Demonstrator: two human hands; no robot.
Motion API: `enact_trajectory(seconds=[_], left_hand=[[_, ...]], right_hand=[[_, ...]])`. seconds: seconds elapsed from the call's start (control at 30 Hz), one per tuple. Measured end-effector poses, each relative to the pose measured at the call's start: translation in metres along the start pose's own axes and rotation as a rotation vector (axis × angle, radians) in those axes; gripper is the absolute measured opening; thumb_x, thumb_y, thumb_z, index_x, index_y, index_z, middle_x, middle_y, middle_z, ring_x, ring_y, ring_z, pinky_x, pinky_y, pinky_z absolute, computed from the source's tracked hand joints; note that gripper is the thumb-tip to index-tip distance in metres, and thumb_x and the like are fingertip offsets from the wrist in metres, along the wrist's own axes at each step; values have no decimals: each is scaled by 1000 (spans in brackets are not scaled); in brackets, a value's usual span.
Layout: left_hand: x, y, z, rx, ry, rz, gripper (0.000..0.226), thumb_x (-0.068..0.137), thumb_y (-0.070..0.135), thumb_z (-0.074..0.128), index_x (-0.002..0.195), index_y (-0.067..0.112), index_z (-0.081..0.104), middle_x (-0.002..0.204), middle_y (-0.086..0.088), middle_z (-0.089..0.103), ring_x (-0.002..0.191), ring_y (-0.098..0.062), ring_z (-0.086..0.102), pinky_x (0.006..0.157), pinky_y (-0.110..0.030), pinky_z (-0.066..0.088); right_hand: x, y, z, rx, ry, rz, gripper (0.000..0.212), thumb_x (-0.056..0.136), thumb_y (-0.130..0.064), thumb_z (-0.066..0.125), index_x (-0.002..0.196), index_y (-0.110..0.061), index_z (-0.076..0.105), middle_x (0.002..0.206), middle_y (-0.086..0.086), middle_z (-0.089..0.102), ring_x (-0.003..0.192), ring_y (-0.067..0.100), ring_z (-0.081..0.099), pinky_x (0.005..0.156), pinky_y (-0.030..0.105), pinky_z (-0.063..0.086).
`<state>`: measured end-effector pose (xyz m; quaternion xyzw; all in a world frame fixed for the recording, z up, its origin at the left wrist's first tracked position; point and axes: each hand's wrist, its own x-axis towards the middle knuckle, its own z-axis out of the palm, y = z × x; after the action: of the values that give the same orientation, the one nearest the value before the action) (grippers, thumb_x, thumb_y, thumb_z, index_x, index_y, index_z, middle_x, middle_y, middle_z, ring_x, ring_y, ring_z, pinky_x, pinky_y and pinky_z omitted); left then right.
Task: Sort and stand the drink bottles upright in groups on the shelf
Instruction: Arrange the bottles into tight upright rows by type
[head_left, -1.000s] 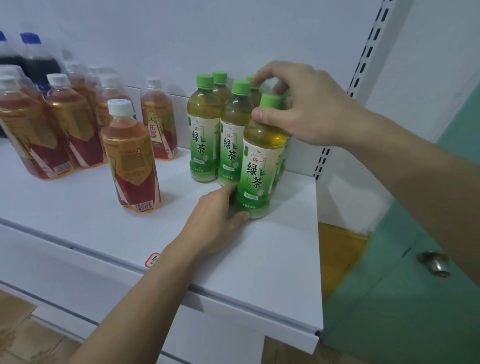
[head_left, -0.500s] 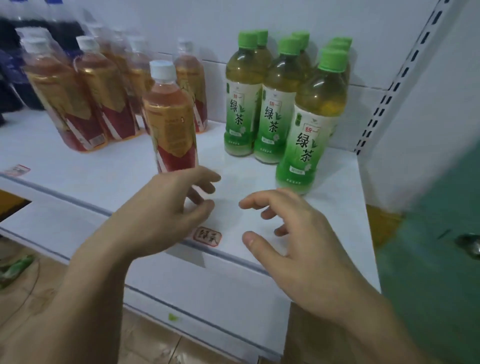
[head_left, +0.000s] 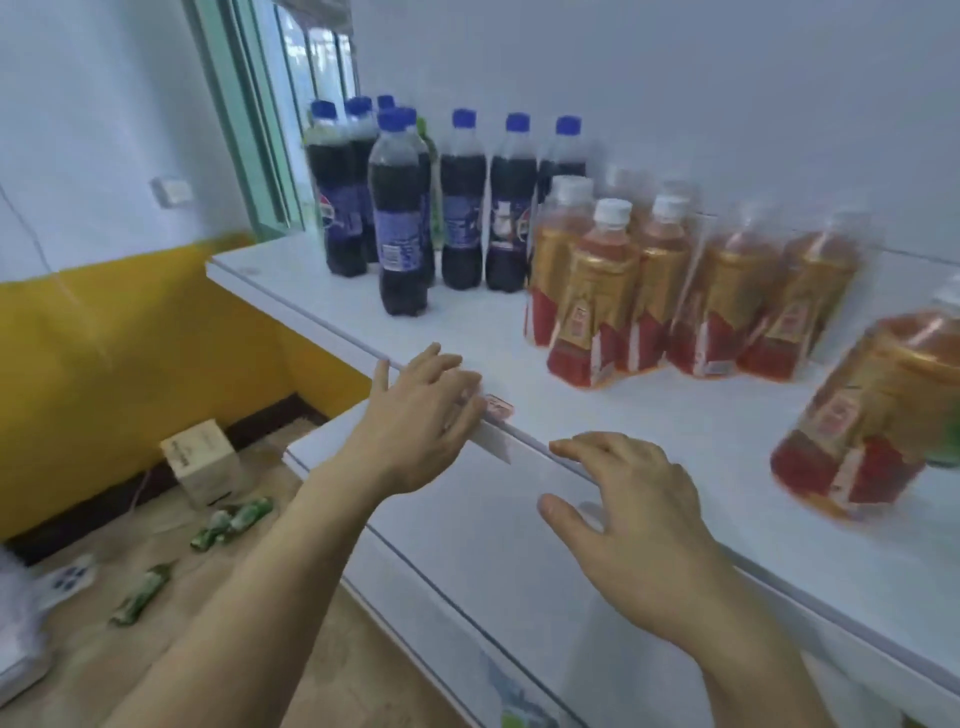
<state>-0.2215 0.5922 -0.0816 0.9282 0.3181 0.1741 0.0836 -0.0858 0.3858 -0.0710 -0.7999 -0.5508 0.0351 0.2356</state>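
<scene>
Several dark cola bottles (head_left: 462, 208) with blue caps stand upright at the back left of the white shelf (head_left: 597, 415); one cola bottle (head_left: 399, 218) stands a little forward of them. To their right stands a group of red tea bottles (head_left: 597, 301) with white caps and gold labels. One more red tea bottle (head_left: 862, 415) stands alone, blurred, at the right edge. My left hand (head_left: 421, 421) hovers open over the shelf's front lip. My right hand (head_left: 639, 509) is open lower down, in front of the shelf edge. Both hold nothing.
A small cardboard box (head_left: 202, 462) and several green bottles (head_left: 228, 522) lie on the wooden floor at the lower left, below a yellow wall band. A second white shelf (head_left: 493, 597) sits under the top one. A window frame (head_left: 260, 130) is behind the colas.
The view has swung left, from the green tea bottles to the colas and red teas. Both hands let go of the green tea bottle and now hover open at the shelf's front edge.
</scene>
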Motion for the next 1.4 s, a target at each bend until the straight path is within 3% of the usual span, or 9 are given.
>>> enact_trajectory(seconds=[0.2,0.37,0.5,0.63,0.77,0.9,1.0,1.13,1.4], left_hand=[[19,-108,-30,0,-20,-39,52,105,56,24,145,34,49,158,5,41,153,-19,24,120,-66,18],[56,-189,-34,-17,24,-79,47,104,56,24,136,38,54,148,10,47,139,-13,41,116,-60,28],[89,-247,-34,-42,62,-112,44,104,55,29,134,38,56,145,13,48,137,-13,42,117,-68,21],[122,-303,-46,-59,55,-137,39,104,51,34,131,36,58,141,12,51,138,-14,43,122,-67,11],[155,-362,-61,-101,121,-118,32,105,42,44,126,30,63,133,8,57,114,-12,57,109,-44,47],[206,-402,-69,-97,83,-57,32,102,34,53,132,27,60,132,5,57,115,-12,57,97,-26,44],[269,-418,-82,-241,154,-114,64,95,42,66,151,20,41,141,-2,57,112,-15,63,92,-31,52],[346,-425,-91,-664,130,-222,103,80,46,83,159,21,23,153,-8,48,131,-27,54,105,-49,50],[390,-442,-61,-840,104,-90,55,79,31,86,121,29,51,112,13,59,106,-15,61,75,-23,47]], right_hand=[[65,-71,41,134,4,-50,44,95,-53,55,137,-42,50,132,-30,41,128,0,37,114,48,35],[136,-114,79,184,37,-136,38,94,-51,56,131,-40,56,133,-30,45,129,-3,37,113,31,34],[207,-145,115,234,10,-158,40,97,-44,59,137,-36,54,134,-30,45,125,-12,36,102,2,25],[277,-182,143,203,-38,-172,50,99,-46,54,147,-35,43,147,-23,42,134,-4,35,109,16,28],[328,-213,164,154,-77,-139,53,102,-45,49,152,-31,38,152,-17,40,138,2,32,110,17,21],[351,-235,180,105,-78,-90,48,103,-44,43,149,-32,40,151,-17,41,139,4,26,123,33,17],[372,-249,185,99,-64,-18,48,104,-46,41,150,-33,36,152,-17,38,142,6,24,124,36,15],[393,-270,196,6,-9,74,48,103,-48,41,149,-36,37,151,-22,36,141,5,24,123,38,14],[424,-299,223,57,334,228,27,98,-42,55,125,-44,55,111,-30,61,109,0,50,101,37,42]])
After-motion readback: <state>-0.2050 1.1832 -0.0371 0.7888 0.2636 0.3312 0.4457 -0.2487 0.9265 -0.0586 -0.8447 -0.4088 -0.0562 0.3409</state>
